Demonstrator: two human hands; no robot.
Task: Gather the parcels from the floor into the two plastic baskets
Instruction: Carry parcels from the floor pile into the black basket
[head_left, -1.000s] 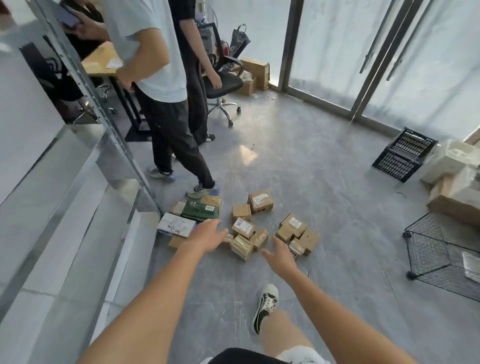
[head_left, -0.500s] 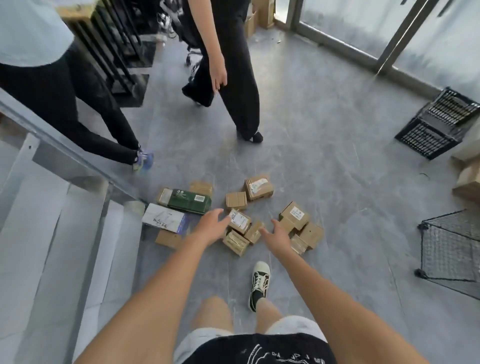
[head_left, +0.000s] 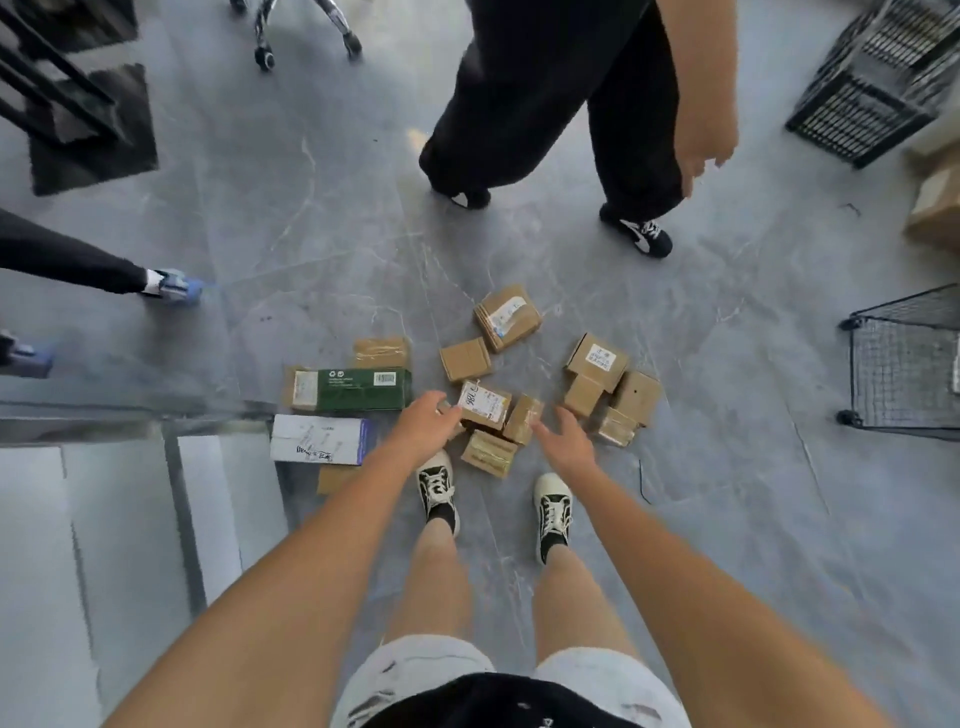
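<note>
I looked down at the big grey floor (head_left: 322, 218). It filled most of the view. At the floor's left edge was a shiny metal and glass rail (head_left: 130, 415) with pale steps under it, and it hid part of the floor there. A person in wide black trousers (head_left: 524, 93) stood at the far side, cut off above the legs. At the far right corner sat a black plastic basket (head_left: 862, 98), tipped and partly out of view. I could not see a second plastic basket. A wire cage (head_left: 906, 364) on small wheels stood at the right edge, half cut off.

The parcels lay in a loose bunch in the middle of the floor, just past my two shoes. The long green box (head_left: 363, 389) was by the rail, and a white box (head_left: 319, 439) lay just beside it, closer to me. A brown box under the white one was mostly hidden. A brown box with a white label (head_left: 485, 405) lay between my hands.

My left hand (head_left: 423, 423) reached over the parcels with relaxed fingers. It was right by the labelled box, and I could not tell if it touched it. My right hand (head_left: 563, 439) was spread loose and held nothing, just beside a small taped box (head_left: 524, 418).
</note>
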